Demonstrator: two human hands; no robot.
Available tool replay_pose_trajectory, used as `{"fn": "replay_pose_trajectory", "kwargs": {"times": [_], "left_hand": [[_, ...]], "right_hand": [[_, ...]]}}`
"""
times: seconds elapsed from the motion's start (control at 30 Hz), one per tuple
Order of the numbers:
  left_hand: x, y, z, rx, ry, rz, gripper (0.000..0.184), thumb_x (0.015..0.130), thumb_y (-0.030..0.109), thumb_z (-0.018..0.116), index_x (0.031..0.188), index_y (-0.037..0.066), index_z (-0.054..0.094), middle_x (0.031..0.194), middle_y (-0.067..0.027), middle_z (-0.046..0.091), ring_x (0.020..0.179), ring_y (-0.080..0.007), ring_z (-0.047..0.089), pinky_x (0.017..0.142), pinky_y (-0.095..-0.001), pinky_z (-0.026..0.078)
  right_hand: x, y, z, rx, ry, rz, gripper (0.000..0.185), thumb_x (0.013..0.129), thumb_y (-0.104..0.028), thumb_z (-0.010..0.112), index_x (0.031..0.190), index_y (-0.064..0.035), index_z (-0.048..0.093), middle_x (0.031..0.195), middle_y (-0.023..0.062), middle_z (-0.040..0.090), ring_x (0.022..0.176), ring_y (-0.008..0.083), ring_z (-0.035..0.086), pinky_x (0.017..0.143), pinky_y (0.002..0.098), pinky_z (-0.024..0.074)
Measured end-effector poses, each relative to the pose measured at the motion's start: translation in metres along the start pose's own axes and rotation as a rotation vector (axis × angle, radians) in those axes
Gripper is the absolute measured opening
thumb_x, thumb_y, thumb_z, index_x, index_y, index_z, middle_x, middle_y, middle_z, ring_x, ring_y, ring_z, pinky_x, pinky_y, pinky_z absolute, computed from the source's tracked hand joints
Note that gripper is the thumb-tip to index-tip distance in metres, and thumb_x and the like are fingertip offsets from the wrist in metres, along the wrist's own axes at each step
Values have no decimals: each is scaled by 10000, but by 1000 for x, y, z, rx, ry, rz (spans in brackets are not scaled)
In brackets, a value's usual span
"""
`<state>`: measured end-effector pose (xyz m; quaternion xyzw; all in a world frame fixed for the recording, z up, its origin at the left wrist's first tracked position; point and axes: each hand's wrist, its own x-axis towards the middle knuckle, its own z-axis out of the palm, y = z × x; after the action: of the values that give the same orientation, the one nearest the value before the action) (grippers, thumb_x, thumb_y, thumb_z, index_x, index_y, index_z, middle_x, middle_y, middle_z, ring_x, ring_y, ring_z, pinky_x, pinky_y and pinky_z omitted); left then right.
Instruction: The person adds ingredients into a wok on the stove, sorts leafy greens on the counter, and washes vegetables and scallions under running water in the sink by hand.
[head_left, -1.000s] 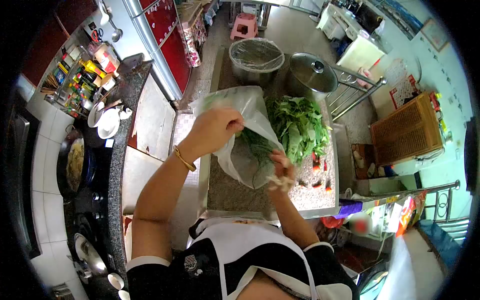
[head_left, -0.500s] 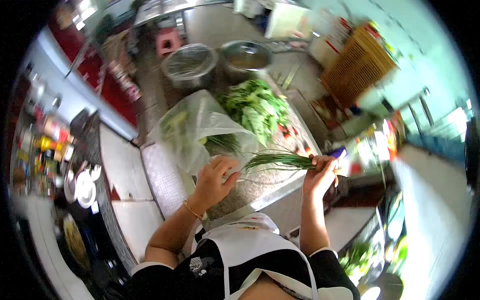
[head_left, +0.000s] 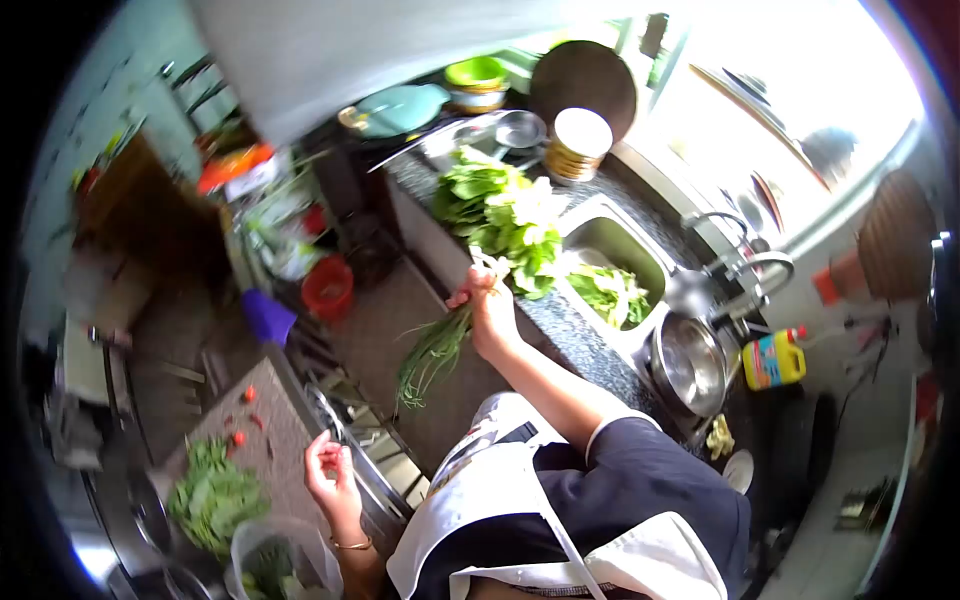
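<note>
My right hand (head_left: pixel 490 310) is closed around a bunch of thin scallions (head_left: pixel 435 355). Their long green leaves hang down toward the floor, and pale ends stick out above my fist. Just beyond it, a heap of leafy greens (head_left: pixel 500 215) lies on the dark speckled counter (head_left: pixel 570 335) beside the sink. My left hand (head_left: pixel 330 485), with a bracelet at the wrist, is held near the edge of the table (head_left: pixel 275 455). Its fingers are loosely bent and apart, with nothing in them. Close by it are a clear plastic bag (head_left: pixel 285 545) with greens inside and a pile of leafy greens (head_left: pixel 215 495).
More greens lie in the metal sink (head_left: pixel 605 240). Near the tap stand a steel bowl (head_left: pixel 690 360) and a yellow bottle (head_left: pixel 775 360). A red bucket (head_left: pixel 328 288) and a purple object (head_left: pixel 268 317) are beyond the table. Stacked bowls (head_left: pixel 578 145) stand behind the sink.
My view has swung right from the table to the sink counter. My right hand has carried the scallions toward the counter's edge. My left hand has moved away from the plastic bag's mouth.
</note>
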<state>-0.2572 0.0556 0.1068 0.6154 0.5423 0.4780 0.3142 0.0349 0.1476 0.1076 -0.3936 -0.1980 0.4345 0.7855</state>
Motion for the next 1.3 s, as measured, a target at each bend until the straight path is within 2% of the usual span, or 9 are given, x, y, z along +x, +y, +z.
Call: {"fn": "replay_pose_trajectory", "kwargs": {"times": [0.3, 0.5, 0.67, 0.8, 0.97, 1.07, 1.17, 1.23, 1.3], "left_hand": [[81, 78, 228, -122, -623, 294, 232, 769, 31, 603, 998, 20, 567, 780, -33, 533, 662, -117, 518, 605, -240, 439], [80, 133, 356, -212, -970, 345, 217, 752, 1, 614, 966, 20, 582, 765, -31, 560, 643, -80, 534, 598, -216, 442], [87, 153, 419, -218, -1277, 412, 213, 746, 38, 637, 952, 17, 586, 787, -55, 563, 688, -118, 558, 633, -229, 450], [113, 140, 469, -191, -1433, 314, 200, 767, 51, 618, 959, 9, 584, 799, -36, 565, 694, -98, 540, 647, -224, 440], [131, 122, 564, -231, -1495, 305, 266, 800, 108, 595, 1034, -12, 557, 991, -68, 543, 840, -107, 542, 723, -232, 444], [119, 119, 630, -199, -1603, 399, 496, 808, 200, 598, 1218, -14, 419, 1148, -124, 501, 1113, -190, 453, 949, -315, 344], [78, 106, 674, -380, -1757, 183, 445, 856, 149, 528, 1232, -30, 374, 1077, -126, 541, 1032, -175, 507, 889, -278, 392], [65, 120, 687, -386, -1752, 62, 383, 869, 139, 501, 1195, -33, 398, 984, -109, 567, 930, -163, 541, 817, -262, 425], [59, 124, 703, -379, -1746, -71, 325, 883, 130, 474, 1158, -36, 422, 890, -93, 594, 828, -151, 576, 745, -246, 457]], "right_hand": [[78, -129, -290, -4, 770, -525, 124, 856, -144, 554, 888, -34, 507, 721, 48, 518, 506, 99, 479, 468, 248, 441], [111, -164, -427, -226, 1358, -490, 119, 818, -139, 602, 799, -45, 532, 611, 14, 501, 406, 87, 433, 393, 232, 395], [118, -150, -466, -103, 1120, -162, 91, 810, -106, 608, 803, -35, 552, 598, 18, 511, 409, 78, 415, 391, 232, 383], [105, -141, -438, -77, 1235, -510, 87, 812, -111, 609, 863, -50, 575, 643, 4, 516, 455, 57, 412, 421, 205, 376], [137, -120, -351, -80, 912, -282, 170, 802, -83, 592, 960, -31, 558, 743, -6, 543, 603, 76, 501, 541, 205, 415], [160, -106, -347, -104, 817, -233, 178, 791, -52, 592, 957, -17, 541, 856, 31, 564, 739, 98, 542, 655, 242, 454], [180, -72, -368, 72, 740, -359, 257, 833, -89, 539, 1084, -62, 492, 933, 38, 562, 839, 114, 543, 756, 246, 432], [180, -83, -344, -872, 914, -431, 355, 859, -102, 483, 1195, -17, 406, 1060, 130, 544, 970, 218, 540, 803, 306, 426], [172, -90, -344, -740, 943, -252, 410, 860, -109, 472, 1237, 5, 360, 1114, 187, 522, 1056, 276, 508, 882, 342, 387]]}}
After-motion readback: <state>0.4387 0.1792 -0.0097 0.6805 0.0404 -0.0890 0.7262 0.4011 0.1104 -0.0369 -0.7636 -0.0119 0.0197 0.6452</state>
